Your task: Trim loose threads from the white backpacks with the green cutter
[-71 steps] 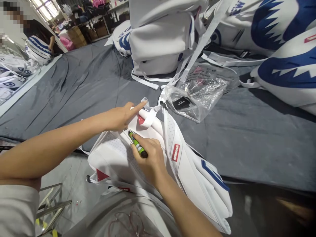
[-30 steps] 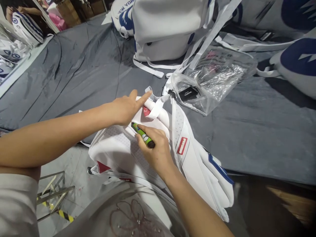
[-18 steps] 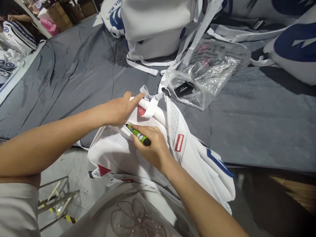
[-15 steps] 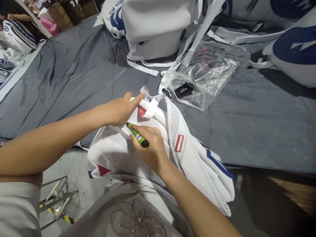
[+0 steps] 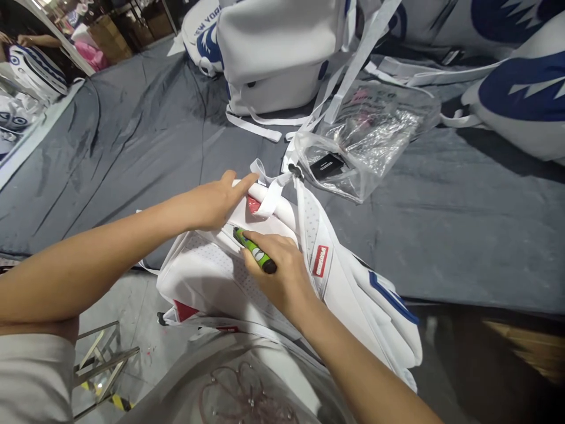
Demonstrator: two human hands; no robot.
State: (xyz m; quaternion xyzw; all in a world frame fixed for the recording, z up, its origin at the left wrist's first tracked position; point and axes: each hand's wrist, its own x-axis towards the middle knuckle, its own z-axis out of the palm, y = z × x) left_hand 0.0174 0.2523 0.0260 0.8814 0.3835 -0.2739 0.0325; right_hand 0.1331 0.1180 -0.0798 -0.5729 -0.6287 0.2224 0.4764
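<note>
I see a wide surface [image 5: 441, 235] draped in creased grey cloth. At its near edge, about 6 o'clock, a white backpack [image 5: 207, 277] lies half over the rim. At 1 o'clock a clear plastic bag [image 5: 375, 135] lies with a black card [image 5: 325, 166] inside. At 12 o'clock stands a plain white bag [image 5: 273, 53], with loose white straps [image 5: 253, 125] lying in front of it. Blue-and-white bags [image 5: 521, 100] crowd 2 o'clock.
</note>
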